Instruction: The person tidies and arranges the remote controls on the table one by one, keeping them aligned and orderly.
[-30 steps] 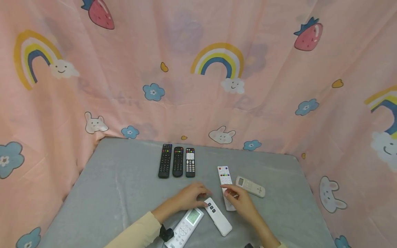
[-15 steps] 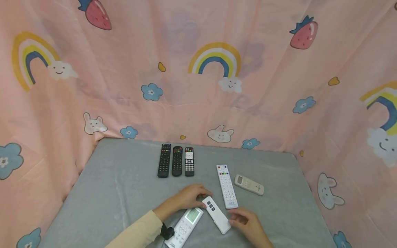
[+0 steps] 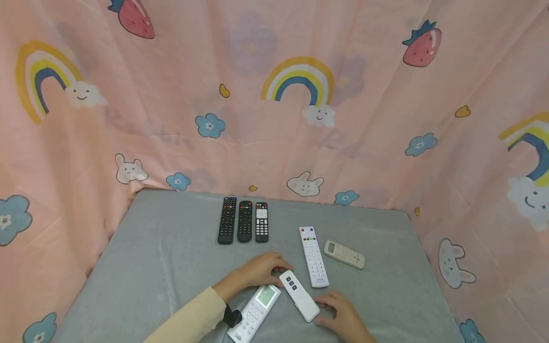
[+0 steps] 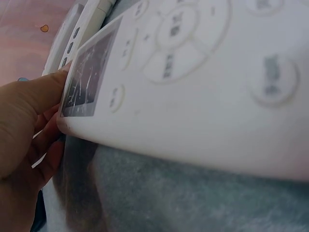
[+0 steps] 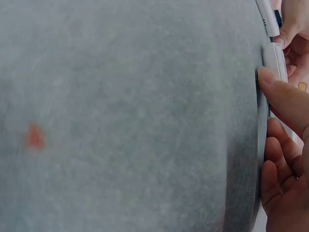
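Note:
A slim white remote control (image 3: 299, 295) with several dark buttons lies slanted on the grey cloth. My left hand (image 3: 260, 270) pinches its far end between thumb and fingers; in the left wrist view this hand (image 4: 29, 116) shows beyond a larger white remote (image 4: 159, 96) with a screen. That larger remote (image 3: 255, 313) lies just left of the slim one, partly under my left wrist. At the slim remote's near end is my right hand (image 3: 340, 314), thumb and forefinger spread either side of the corner. In the right wrist view, the right thumb (image 5: 282, 94) comes right at the remote's edge.
A long white remote (image 3: 314, 257) lies right of the slim one, with a beige remote (image 3: 344, 254) beyond it. Three dark remotes (image 3: 245, 221) stand in a row at the back. A pink patterned curtain (image 3: 274, 152) surrounds the grey table cloth (image 3: 184, 228).
My right hand has left the long white remote and come down to the slim remote's near end, where its thumb and forefinger have spread apart. My left hand has stayed in place.

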Motion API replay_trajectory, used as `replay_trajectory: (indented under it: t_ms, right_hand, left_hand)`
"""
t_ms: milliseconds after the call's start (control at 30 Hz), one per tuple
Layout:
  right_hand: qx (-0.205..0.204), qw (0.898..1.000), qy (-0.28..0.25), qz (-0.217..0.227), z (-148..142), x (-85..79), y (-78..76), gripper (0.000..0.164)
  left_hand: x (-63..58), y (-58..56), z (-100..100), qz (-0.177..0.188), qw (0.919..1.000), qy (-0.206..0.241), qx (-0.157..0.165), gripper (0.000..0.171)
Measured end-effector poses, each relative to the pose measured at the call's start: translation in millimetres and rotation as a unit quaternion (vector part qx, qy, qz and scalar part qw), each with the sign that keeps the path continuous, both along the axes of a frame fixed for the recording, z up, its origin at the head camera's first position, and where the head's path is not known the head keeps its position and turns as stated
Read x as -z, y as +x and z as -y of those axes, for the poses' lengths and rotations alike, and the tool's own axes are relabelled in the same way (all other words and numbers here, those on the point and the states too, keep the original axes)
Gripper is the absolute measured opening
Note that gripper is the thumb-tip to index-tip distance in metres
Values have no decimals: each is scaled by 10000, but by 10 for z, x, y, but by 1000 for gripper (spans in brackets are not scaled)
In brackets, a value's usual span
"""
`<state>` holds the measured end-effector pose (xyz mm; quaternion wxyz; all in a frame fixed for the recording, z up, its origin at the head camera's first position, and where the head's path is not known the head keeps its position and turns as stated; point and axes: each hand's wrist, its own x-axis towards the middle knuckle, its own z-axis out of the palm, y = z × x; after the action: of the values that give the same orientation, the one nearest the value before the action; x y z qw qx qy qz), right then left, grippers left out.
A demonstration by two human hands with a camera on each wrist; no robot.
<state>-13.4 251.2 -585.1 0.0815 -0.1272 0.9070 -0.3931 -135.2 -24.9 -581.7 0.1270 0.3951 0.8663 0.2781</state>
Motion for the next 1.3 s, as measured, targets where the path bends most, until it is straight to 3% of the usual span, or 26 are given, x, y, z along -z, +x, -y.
replay_trajectory:
  t_ms: [500,667,800,967,1067,1167,1233,1300]
  right_hand:
    - [249,9986,467,59,78,-16,-26,42]
    - [308,9994,146,-40,94,-80,-42,41]
    - [455,9983,-345,-154,159,-180,-98,41]
    - [647,9939,-890,-119,345,-248,-209,46]
    - [829,9925,-896,-31,476,-272,-282,50]
    - [967,9921,-794,-121,587,-296,-361,53]
    - [996,9917,-790,-213,647,-311,-409,54]
    - [999,9915,-775,-293,694,-319,-449,55]
  left_hand:
    - [26,-6,-20,108,9999,89,-25,50]
    - [-62,-53,-2,509,9981,329,-70,49]
    - [-192,-129,38,792,9916,961,-354,49]
    - [-220,-225,62,1135,9716,1864,-916,42]
    - [-164,-260,66,1646,9466,2412,-1365,38]
    - [-129,-286,79,1898,9210,2912,-1760,37]
    - [-117,-300,92,1906,9125,3041,-1962,36]
    - [-110,-314,107,1822,9118,3051,-2056,36]
